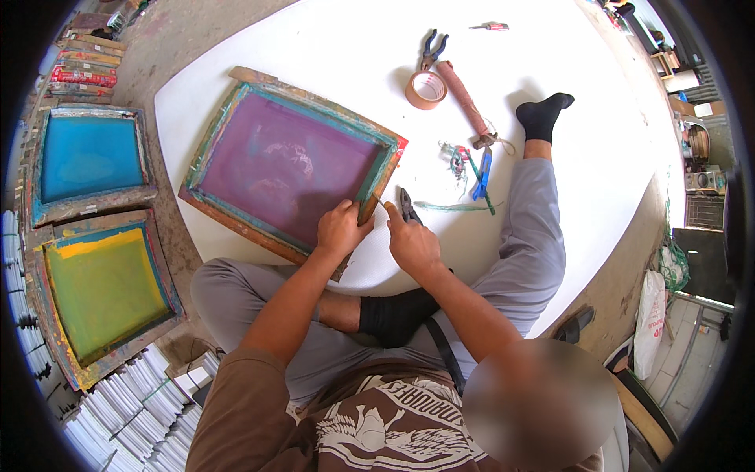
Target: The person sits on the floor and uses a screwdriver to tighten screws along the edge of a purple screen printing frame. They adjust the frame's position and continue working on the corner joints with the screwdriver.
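A wooden screen-printing frame [292, 249] with a purple mesh [283, 161] lies tilted on the white surface before me. My left hand [340, 230] is closed on its lower right corner. Close by, my right hand [414, 242] grips a small tool [384, 204] with a thin metal shaft, its tip at the frame's right edge. Most of its handle is hidden in my fingers, so I cannot tell its exact kind. Dark pliers [407, 206] lie right beside that hand. Beyond them are a blue cutter [483, 175] and a green strip [480, 181].
Farther out lie a hammer [465, 98], a brown tape roll [426, 90], blue-handled pliers [432, 52] and a screwdriver [492, 27]. A blue screen frame [90, 206] and a yellow-green one [161, 259] rest at left, above paper stacks [134, 401]. My outstretched leg [533, 208] borders the right.
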Demonstrator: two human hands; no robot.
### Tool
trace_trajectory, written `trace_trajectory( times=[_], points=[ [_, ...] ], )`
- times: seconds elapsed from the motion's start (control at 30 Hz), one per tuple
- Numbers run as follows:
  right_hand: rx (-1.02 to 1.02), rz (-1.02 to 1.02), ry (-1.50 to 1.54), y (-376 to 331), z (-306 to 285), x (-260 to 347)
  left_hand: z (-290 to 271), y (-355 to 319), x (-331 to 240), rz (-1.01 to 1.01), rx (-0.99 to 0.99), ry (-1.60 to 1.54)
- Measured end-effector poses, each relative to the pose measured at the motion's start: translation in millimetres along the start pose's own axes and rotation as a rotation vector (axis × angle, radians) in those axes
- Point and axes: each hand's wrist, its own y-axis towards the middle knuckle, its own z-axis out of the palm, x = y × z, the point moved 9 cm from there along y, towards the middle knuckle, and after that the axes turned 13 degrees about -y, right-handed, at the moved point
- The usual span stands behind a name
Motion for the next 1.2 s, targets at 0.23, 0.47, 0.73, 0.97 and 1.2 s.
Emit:
trace_trajectory(
  times=[0.23,0.47,0.73,0.97,1.2],
  points=[
    [0.042,-0.061,-0.094,4,2,5,-1,1,-5,0.014,0.02,-0.027],
    [0.212,-0.046,-0.081,12,4,12,-2,4,-9,0.102,0.025,-0.045],
    [0.222,-0.041,0.094,11,-3,11,1,3,-3,0.11,-0.002,-0.049],
    [0.145,-0.064,0.301,17,13,1,-2,6,-7,0.086,0.011,-0.102],
    [0.247,0.004,0.038,7,0,7,-3,3,-3,0.052,0.036,-0.071]
  ],
)
